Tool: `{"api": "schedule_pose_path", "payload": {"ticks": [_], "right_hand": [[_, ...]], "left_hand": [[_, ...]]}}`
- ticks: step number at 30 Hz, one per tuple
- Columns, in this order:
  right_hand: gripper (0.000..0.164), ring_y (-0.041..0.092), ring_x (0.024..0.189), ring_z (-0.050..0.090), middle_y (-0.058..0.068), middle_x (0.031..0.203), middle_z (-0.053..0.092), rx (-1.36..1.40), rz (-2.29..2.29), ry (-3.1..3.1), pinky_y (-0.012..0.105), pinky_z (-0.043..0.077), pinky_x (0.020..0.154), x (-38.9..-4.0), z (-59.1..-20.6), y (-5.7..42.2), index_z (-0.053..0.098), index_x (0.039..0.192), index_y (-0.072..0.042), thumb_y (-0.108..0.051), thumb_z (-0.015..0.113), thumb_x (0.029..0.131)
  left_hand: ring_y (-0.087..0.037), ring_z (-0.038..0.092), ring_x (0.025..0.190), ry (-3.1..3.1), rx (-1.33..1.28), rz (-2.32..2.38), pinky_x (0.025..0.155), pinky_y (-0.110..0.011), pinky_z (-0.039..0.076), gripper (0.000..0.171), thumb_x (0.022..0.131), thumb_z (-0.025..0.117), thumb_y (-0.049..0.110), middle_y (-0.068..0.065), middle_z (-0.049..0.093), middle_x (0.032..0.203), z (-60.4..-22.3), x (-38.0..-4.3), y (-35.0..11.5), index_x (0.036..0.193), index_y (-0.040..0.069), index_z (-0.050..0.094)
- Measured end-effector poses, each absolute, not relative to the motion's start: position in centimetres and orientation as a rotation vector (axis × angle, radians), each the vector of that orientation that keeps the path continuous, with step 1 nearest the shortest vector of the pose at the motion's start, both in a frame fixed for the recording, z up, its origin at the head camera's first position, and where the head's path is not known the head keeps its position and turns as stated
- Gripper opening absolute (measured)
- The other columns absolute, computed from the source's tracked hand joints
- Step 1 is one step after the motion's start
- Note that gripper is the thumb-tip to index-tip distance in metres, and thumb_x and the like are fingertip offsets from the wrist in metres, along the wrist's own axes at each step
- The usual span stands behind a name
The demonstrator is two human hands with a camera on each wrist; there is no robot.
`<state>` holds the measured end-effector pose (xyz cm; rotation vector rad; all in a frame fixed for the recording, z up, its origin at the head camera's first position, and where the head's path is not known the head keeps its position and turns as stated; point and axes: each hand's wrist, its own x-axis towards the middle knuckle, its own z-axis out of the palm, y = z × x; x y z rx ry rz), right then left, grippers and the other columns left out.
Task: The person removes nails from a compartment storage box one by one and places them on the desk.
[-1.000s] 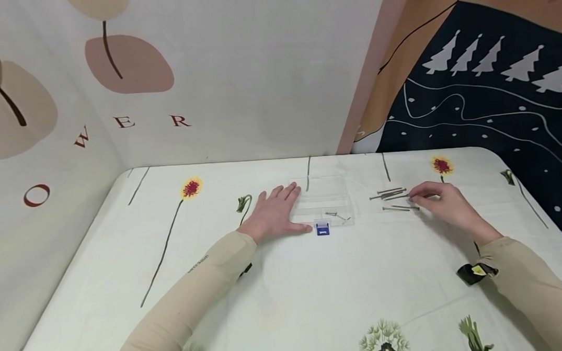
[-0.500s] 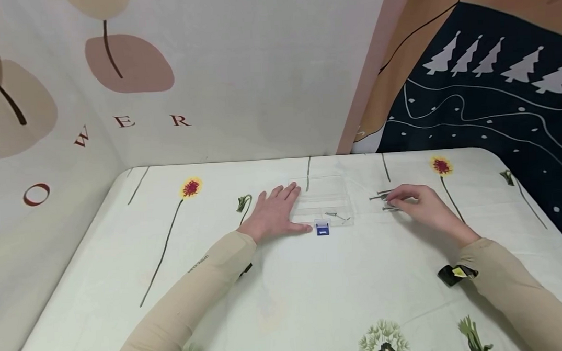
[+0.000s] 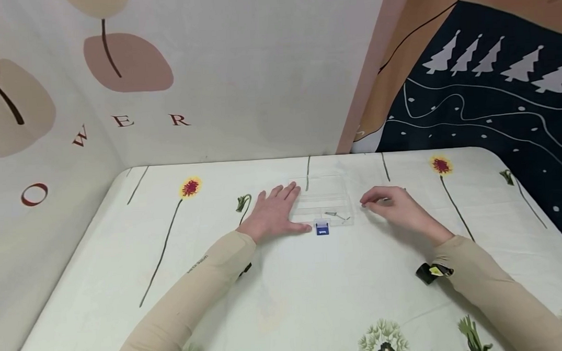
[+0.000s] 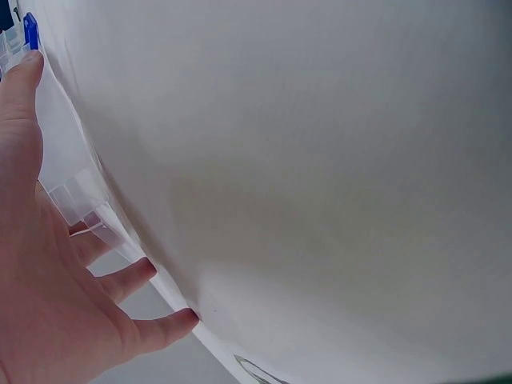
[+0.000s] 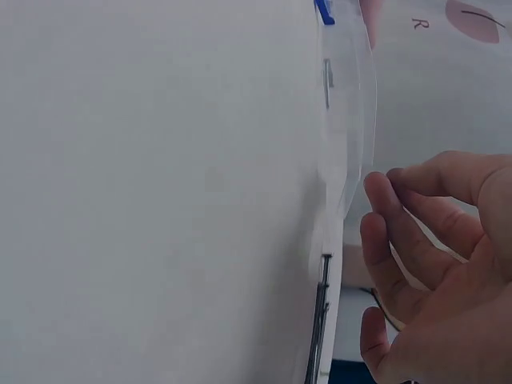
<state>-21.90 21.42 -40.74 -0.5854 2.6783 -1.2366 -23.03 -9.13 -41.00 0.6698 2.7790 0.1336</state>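
Observation:
A see-through plastic box with a blue latch at its front lies near the table's far edge. A few nails lie in its front part. My left hand rests spread against the box's left side, the thumb by the front corner. To the right of the box, my right hand hovers with loosely curled fingers, thumb and index tips close together; no object shows between them. Several long nails lie on the table below it, mostly hidden by the hand in the head view.
A white tablecloth with printed flowers covers the table. Behind it hangs a pale printed cloth, with a dark cloth bearing white trees at the right. A black device is strapped to the right wrist.
My right hand has moved left from the right end of the loose nails, over them, to near the box's right side. The left hand and the box have stayed put.

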Motion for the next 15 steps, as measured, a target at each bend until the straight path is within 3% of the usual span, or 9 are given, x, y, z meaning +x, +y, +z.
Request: {"api": "schedule_pose_path", "payload": {"ticks": [15], "right_hand": [[0.015, 0.026, 0.106, 0.055, 0.008, 0.109, 0.063, -0.748, -1.195, 2.682, 0.049, 0.039, 0.095, -22.1, -40.6, 19.2, 0.071, 0.103, -0.006, -0.004, 0.061, 0.092]], "left_hand": [[-0.031, 0.015, 0.144, 2.781, 0.668, 0.11, 0.11, -0.059, 0.016, 0.105, 0.08, 0.052, 0.076, -0.003, 0.01, 0.161, -41.2, -23.1, -9.1, 0.156, 0.014, 0.014]]}}
